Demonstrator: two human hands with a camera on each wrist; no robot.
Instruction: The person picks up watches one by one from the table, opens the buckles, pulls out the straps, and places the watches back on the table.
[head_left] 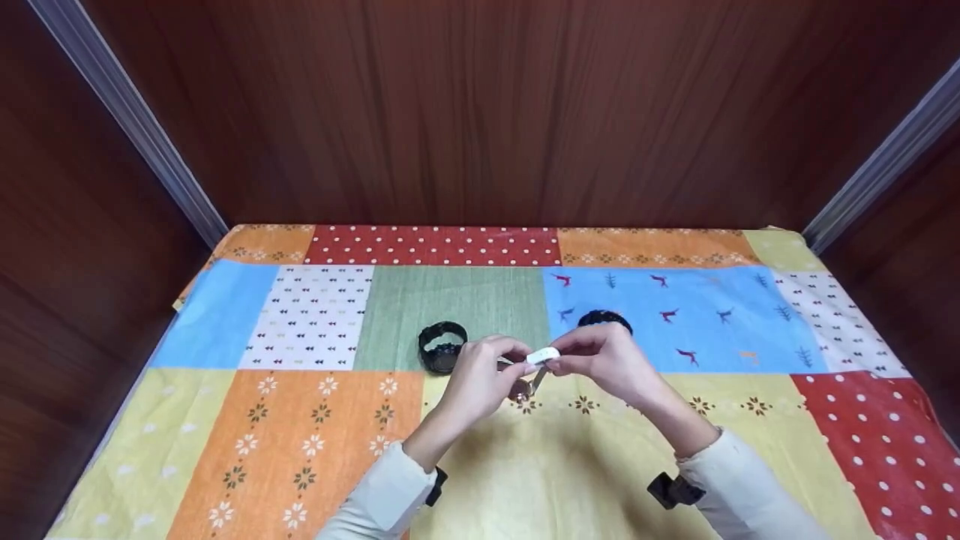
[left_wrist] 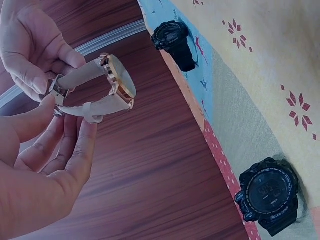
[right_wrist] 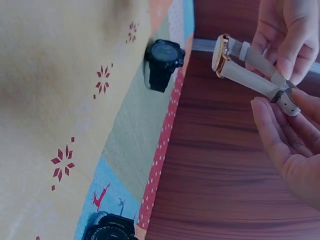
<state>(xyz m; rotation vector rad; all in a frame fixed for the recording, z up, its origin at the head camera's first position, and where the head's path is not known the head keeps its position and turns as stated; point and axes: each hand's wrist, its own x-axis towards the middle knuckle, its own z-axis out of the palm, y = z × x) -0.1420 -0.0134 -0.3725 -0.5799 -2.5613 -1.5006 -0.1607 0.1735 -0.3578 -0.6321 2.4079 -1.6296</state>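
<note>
Both hands hold a wristwatch with a pale strap [head_left: 544, 355] and a rose-gold case [left_wrist: 121, 77] above the cloth. The strap forms a loop, its two ends meeting at a metal buckle [right_wrist: 280, 94]. My left hand [head_left: 480, 379] pinches the strap beside the buckle between thumb and fingers. On the buckle's other side, my right hand [head_left: 611, 360] pinches the strap end, whose holed tip [right_wrist: 289, 106] sticks out past the buckle in the right wrist view. The watch case hangs below the hands in the head view, partly hidden by the left hand.
One black digital watch [left_wrist: 270, 192] lies on the green patch near my left hand. Another black watch [head_left: 604, 319] lies on the blue patch behind my right hand, partly covered by it. A patchwork cloth [head_left: 315, 450] covers the table, with brown wood-grain panels [head_left: 450, 112] around it.
</note>
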